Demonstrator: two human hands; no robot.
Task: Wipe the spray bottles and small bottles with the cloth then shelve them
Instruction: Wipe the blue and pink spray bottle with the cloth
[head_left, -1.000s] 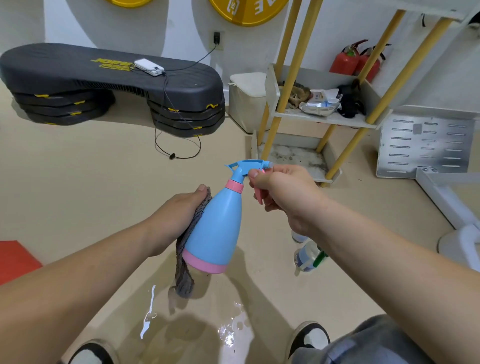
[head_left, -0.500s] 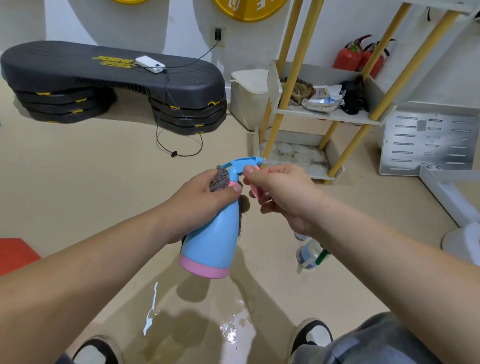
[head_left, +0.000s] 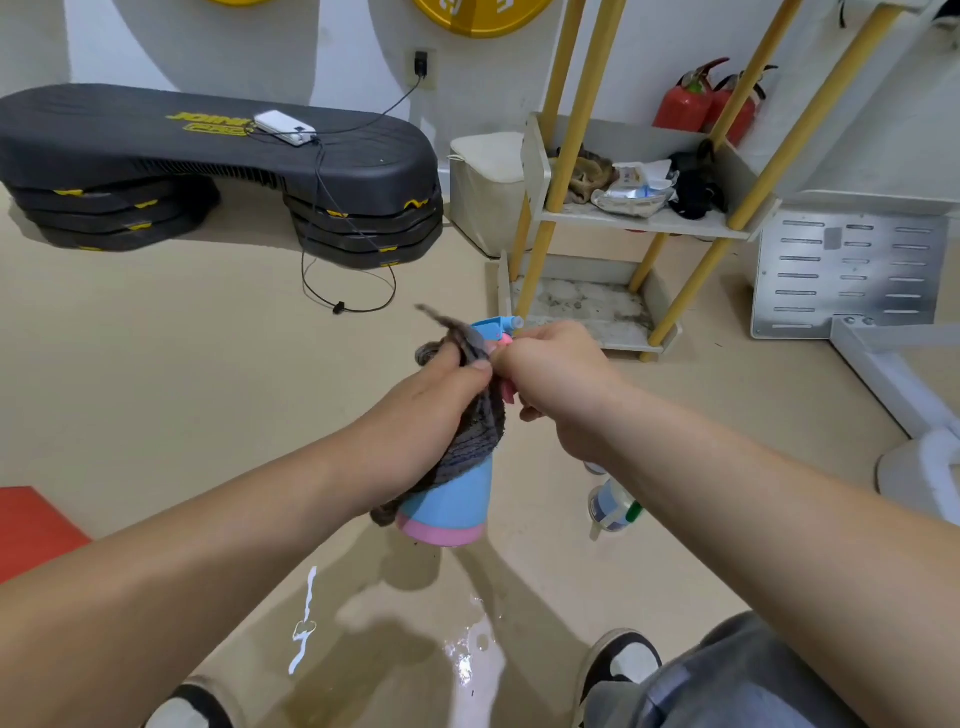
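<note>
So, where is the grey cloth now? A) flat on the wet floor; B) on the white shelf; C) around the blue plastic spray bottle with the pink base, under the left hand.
C: the left hand holds the grey cloth against the blue spray bottle.

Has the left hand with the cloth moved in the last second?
Yes. The left hand, gripping the cloth, rose toward the rack's bottom shelf, from the body of the blue spray bottle to its neck.

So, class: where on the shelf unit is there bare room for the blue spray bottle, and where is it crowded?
Bottom shelf, between the yellow legs, is bare. Middle shelf is crowded with rags and packets.
</note>
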